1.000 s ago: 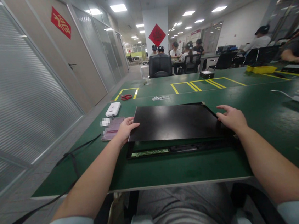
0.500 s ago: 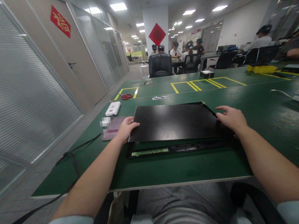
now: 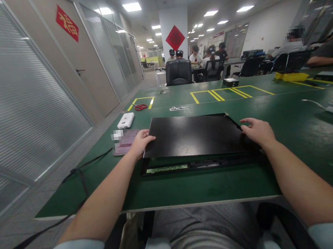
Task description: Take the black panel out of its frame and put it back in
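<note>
The flat black panel (image 3: 191,135) lies slightly askew over a black frame (image 3: 218,162) on the green table (image 3: 203,188), directly in front of the seated person. The frame shows past the panel along the near side and at the far right corner; a narrow green circuit board (image 3: 167,169) sits in the left part of its near bar.

The left hand (image 3: 140,144) pinches the panel's left edge, thumb on top and the other fingers at the side. The right hand (image 3: 258,132) is at the right edge of the panel and frame, index finger extended and thumb against the edge; whether its fingers grip anything cannot be told, as the lower ones are hidden.

Just beside the left hand lies a smartphone (image 3: 127,144), with a white rounded device (image 3: 126,120) beyond it. Farther off are red-handled scissors (image 3: 141,107), near yellow tape lines (image 3: 152,102). A black strap (image 3: 83,180) trails over the table's left edge. In the background, several people sit at other tables.
</note>
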Available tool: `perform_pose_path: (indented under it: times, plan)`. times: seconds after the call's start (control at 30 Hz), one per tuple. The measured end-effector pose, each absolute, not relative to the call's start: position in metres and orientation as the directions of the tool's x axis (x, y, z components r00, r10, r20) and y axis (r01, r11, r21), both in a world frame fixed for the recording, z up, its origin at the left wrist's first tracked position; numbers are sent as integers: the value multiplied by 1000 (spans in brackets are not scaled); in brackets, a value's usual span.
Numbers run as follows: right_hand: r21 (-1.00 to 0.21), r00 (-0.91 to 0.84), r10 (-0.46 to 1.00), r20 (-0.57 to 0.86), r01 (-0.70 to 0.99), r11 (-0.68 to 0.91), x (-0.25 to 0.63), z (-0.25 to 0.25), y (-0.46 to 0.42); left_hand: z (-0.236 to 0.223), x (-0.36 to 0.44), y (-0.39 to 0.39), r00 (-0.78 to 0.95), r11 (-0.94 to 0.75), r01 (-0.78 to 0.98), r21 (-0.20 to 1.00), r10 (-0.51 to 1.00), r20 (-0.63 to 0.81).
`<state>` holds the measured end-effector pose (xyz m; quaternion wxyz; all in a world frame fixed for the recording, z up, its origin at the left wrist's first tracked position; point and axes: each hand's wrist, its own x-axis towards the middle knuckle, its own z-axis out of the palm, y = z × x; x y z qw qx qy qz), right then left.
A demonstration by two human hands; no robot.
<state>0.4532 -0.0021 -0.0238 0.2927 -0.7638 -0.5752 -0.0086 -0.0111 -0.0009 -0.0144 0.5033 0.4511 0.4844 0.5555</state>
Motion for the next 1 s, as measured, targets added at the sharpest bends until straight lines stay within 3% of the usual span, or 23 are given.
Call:
perform_pose_path:
  times: [1.0]
  plan:
    - [-406,331,879,344,896,-179,457,-27,2,-19,-12,3,-97,-39,-78,996,995,31]
